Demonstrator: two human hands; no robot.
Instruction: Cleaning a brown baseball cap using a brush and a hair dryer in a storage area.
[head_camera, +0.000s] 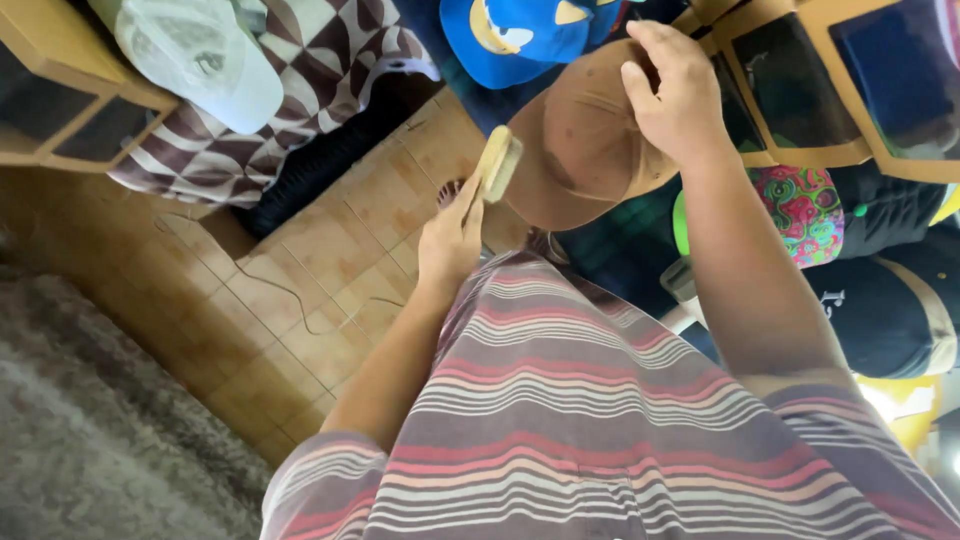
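Brown cap (580, 150) hangs gripped at its crown by the right hand (680, 90), while the left hand (450, 240) clasps a wooden brush (497, 165) against its brim; brushing looks underway, and further strokes need steady support

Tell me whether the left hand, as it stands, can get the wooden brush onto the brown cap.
Probably yes. The left hand holds the wooden brush right beside the brown cap, which the right hand holds up, with nothing between them.

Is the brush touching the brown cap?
Touching: the head view shows the brush head pressed against the brown cap edge, no gap visible.
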